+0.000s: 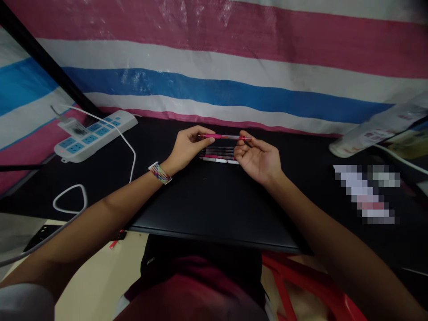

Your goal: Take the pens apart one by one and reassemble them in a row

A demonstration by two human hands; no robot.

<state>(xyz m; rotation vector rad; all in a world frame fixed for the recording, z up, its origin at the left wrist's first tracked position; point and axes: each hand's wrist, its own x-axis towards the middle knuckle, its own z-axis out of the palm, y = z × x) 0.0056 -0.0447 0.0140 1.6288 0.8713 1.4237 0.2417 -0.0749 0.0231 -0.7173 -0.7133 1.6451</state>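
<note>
A pen with a pink-red grip and clear barrel [222,137] is held level above the table between my two hands. My left hand [190,143] pinches its left end between thumb and fingers; a patterned band circles that wrist. The pen's right end is in the fingertips of my right hand [257,156], whose palm faces up and whose other fingers curl. Just below the held pen, several dark pens [219,151] lie side by side in a row. A white pen [216,160] lies nearest me in that row, beside a pink one. My right fingers hide the row's right ends.
On the black table [207,200], a white power strip [96,136] with a plugged-in charger stands at the left, its white cable looping towards me. At the right are a whitish cylindrical container [361,138] and a pixelated item [364,196]. A striped sheet [234,58] hangs behind the table.
</note>
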